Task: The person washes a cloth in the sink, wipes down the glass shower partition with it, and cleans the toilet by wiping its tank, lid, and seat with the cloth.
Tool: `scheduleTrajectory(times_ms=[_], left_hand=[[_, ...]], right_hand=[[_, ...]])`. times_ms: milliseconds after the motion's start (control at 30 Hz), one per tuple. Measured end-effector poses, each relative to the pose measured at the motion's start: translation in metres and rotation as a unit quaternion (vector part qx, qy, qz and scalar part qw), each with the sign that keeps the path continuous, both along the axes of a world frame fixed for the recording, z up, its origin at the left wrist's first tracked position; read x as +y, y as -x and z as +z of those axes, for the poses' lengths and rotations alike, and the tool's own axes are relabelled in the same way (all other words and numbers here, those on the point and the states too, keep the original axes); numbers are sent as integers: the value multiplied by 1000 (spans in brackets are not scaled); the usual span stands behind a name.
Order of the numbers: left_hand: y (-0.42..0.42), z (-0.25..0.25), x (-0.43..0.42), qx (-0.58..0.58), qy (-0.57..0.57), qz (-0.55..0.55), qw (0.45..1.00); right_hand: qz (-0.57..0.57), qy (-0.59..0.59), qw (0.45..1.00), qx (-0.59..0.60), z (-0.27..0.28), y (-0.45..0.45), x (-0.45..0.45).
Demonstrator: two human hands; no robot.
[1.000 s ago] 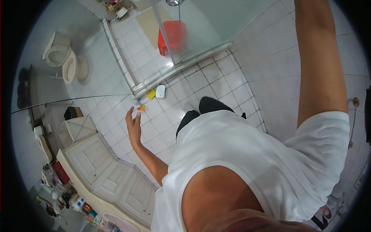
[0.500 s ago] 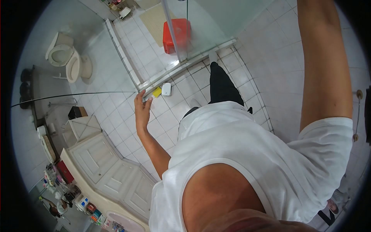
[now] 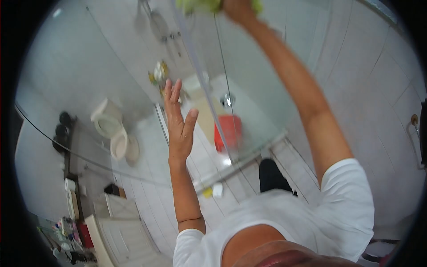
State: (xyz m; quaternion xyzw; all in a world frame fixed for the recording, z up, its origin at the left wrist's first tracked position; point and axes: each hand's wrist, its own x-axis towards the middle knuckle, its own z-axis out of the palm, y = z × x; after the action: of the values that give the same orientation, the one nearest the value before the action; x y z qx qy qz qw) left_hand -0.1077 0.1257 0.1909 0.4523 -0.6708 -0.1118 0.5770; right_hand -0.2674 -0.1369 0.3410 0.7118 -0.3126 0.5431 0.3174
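My right hand point(image 3: 239, 10) is raised at the top edge of view, partly cut off. It grips a fuzzy yellow-green cloth point(image 3: 199, 5) against or close to the shower's glass panel point(image 3: 267, 84); actual contact I cannot make out. The panel's pale upright edge strip point(image 3: 200, 75) runs just left of that hand. My left hand point(image 3: 180, 129) is lifted in front of the shower opening, fingers stretched and thumb apart, with nothing in it.
A red plastic stool point(image 3: 228, 132) stands inside the shower. On the tiles by the sill lie a yellow sponge point(image 3: 207, 192) and a small white item point(image 3: 217, 190). To the left are a toilet point(image 3: 119, 133) and a white cabinet point(image 3: 126, 238).
My right arm has swung inward, bringing the hand with the cloth into view at the top. My left hand has risen with its fingers extended. The view has tilted upward.
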Motion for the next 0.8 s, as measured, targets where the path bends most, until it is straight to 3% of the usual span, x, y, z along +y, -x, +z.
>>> scheduleTrajectory(times_ms=[33, 67, 100, 200, 367, 467, 567, 600, 700, 733, 800], left_hand=[[10, 29, -16, -42, 55, 12, 998], [19, 56, -31, -82, 110, 24, 990], [27, 81, -47, -97, 162, 13, 982], [33, 134, -95, -70, 238, 52, 967], [13, 167, -158, -10, 230, 154, 961], [9, 156, -192, -14, 226, 102, 969], [25, 153, -192, 150, 158, -84, 972], [28, 151, -194, 137, 171, -69, 973], [40, 152, -204, 104, 201, -29, 974], [39, 151, -199, 95, 204, -10, 974], [35, 151, -194, 94, 204, 13, 974]], right_hand=[[10, -26, 999, 23, -23, -6, 19], [-14, 9, 997, 82, -45, -9, 32], [44, 63, 993, 92, -61, -4, 40], [125, 23, 992, -14, -69, 12, 31], [145, 127, 976, -101, 50, 29, 15], [95, 217, 968, -82, 149, 24, -16], [57, 170, 982, -58, 247, 16, -15], [72, 169, 981, -61, 271, 16, -16], [69, 106, 992, -18, 334, 25, -24], [89, 151, 984, -40, 344, 25, -35], [130, 141, 981, 32, 328, 64, -6]])
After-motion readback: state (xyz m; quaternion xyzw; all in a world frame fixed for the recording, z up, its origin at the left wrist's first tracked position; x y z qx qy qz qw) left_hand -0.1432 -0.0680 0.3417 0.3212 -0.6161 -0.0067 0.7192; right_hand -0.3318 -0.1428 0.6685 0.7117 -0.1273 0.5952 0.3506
